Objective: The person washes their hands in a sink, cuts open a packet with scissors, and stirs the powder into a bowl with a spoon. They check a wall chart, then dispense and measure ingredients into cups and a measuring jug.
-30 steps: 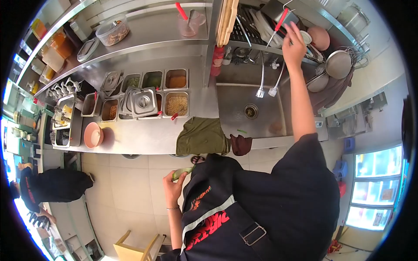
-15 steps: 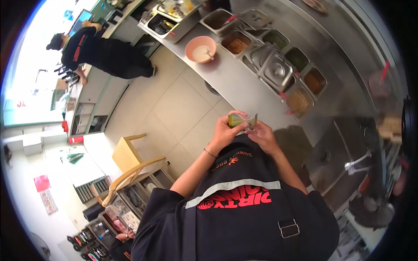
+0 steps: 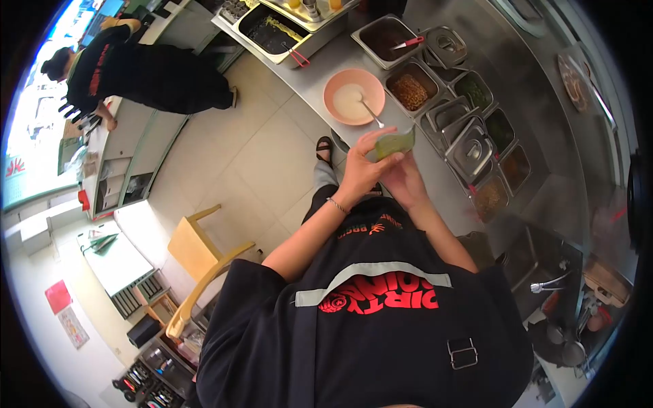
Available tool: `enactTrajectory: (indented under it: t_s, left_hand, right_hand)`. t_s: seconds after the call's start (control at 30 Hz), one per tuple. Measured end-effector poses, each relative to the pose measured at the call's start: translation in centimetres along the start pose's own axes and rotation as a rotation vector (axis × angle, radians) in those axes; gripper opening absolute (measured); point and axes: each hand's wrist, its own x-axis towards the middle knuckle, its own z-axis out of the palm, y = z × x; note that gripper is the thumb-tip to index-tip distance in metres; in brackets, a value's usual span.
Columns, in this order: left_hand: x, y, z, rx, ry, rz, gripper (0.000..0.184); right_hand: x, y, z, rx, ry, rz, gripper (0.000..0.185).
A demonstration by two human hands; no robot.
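My left hand [image 3: 367, 166], with a bracelet at the wrist, grips a green packet [image 3: 394, 144] between fingers and thumb. Close beside it, my right hand [image 3: 406, 182] is behind and below the packet; its fingertips are partly hidden, so its grip cannot be made out. Just beyond the hands, a pink bowl [image 3: 354, 96] holds white liquid and a spoon [image 3: 371, 111]. Metal pans of food stand to the right of the bowl, one with brown bits [image 3: 411, 88]. Stacked metal lids [image 3: 469, 147] lie over some of them.
A person in black [image 3: 146, 75] stands at a counter at the upper left. A wooden chair [image 3: 194, 248] is on the floor at the left. The sink [image 3: 530, 255] and hanging pans [image 3: 573, 353] are at the right. A black tray [image 3: 269, 35] stands beyond the bowl.
The view has swung from the sink toward the pans and bowl. My right hand has come down from the rack beside my left. Both hands and the packet are now nearer the bowl.
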Motion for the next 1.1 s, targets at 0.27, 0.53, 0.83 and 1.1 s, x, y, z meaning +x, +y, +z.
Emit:
enactTrajectory:
  t_s: [0.27, 0.53, 0.83, 1.1]
  left_hand:
    - [9.3, -5.1, -16.6, -0.052, -0.25, -0.187, 0.028]
    - [17.3, -8.8, -20.3, 0.526, -0.36, -0.026, 0.042]
    - [16.4, -3.4, -17.8, 0.719, -0.223, 0.305, 0.025]
    - [17.6, -1.3, -14.7, 0.625, -0.425, 0.692, 0.031]
  right_hand:
    - [8.0, -2.7, -0.8, -0.193, 0.247, -0.312, 0.039]
    - [10.4, -2.6, -2.8, -0.333, 0.385, -0.403, 0.034]
    - [12.9, -2.8, -3.8, -0.407, 0.426, -0.356, 0.035]
    - [13.2, -2.2, -3.1, -0.651, 0.484, -0.31, 0.036]
